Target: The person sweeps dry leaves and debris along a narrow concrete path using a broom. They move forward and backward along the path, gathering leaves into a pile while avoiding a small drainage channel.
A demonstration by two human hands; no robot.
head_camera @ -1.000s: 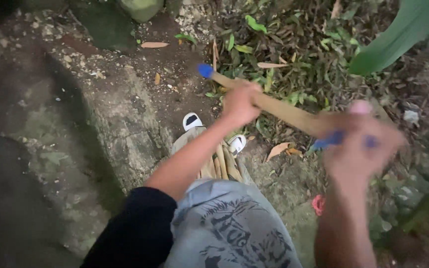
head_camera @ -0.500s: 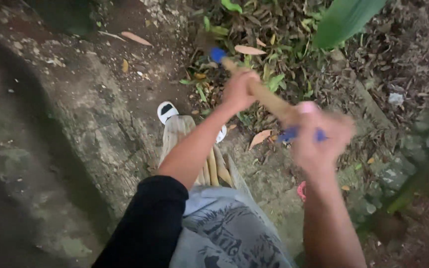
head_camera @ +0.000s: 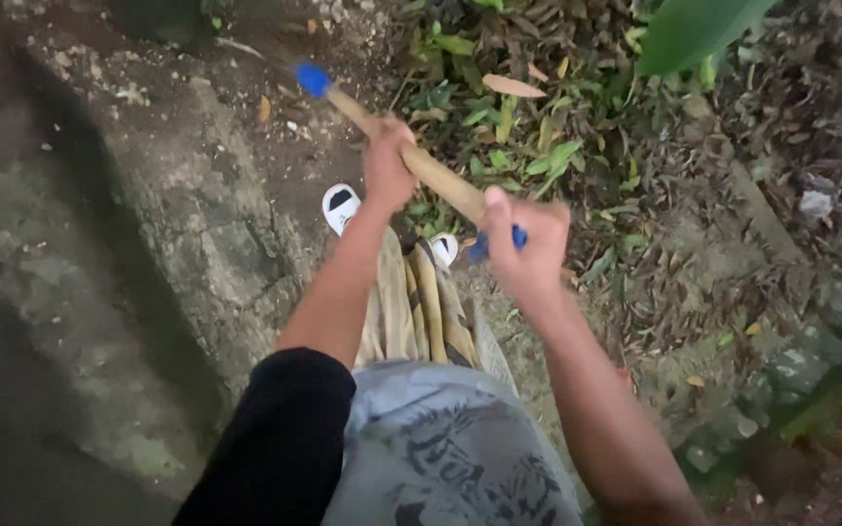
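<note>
Beyond the blue collar (head_camera: 313,79), lost in blur and shadow: the tool's working end. No packages or labels nearby, just a pale scrap (head_camera: 816,203) among dry leaves, well right of the grip. Left hand (head_camera: 387,173) clenched around the wooden handle (head_camera: 431,170) mid-shaft; right hand (head_camera: 528,244) clenched at its near blue end. Below both: striped trousers, white shoes (head_camera: 341,206).

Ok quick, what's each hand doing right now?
Left hand: closed around the wooden handle, further down its length.
Right hand: closed around the same handle near its blue end.
</note>
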